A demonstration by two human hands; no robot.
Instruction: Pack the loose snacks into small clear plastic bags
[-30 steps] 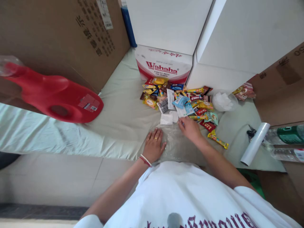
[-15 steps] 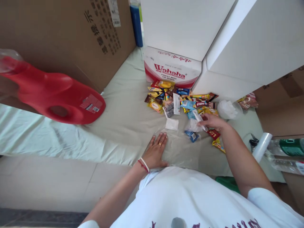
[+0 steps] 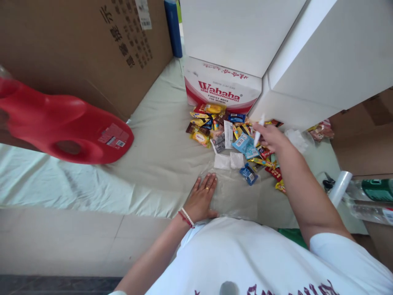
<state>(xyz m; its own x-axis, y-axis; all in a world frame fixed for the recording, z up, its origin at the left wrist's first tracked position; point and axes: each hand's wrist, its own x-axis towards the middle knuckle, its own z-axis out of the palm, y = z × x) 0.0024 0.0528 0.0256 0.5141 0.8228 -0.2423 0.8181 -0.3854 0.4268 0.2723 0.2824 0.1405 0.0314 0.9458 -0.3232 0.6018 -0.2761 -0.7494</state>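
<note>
My left hand (image 3: pixel 202 197) lies flat, fingers spread, on a clear plastic bag (image 3: pixel 235 194) spread on the pale sheet in front of me. My right hand (image 3: pixel 269 137) is raised over a pile of small snack packets (image 3: pixel 229 131) and pinches a thin white packet (image 3: pixel 257 130) that sticks up between its fingers. A small blue packet (image 3: pixel 249 173) lies on the far edge of the bag. Two small white sachets (image 3: pixel 229 161) rest just beyond the bag.
A red and white Wahaha carton (image 3: pixel 222 88) stands behind the pile under large white boxes (image 3: pixel 310 61). A red jug (image 3: pixel 61 125) lies at left before a brown carton (image 3: pixel 82 49). A film roll (image 3: pixel 338 187) and bottles (image 3: pixel 373 188) lie at right.
My right hand left the bag, reached right into the packets, then lifted up and back with a thin white packet. A blue packet now lies on the bag. My left hand stayed put.
</note>
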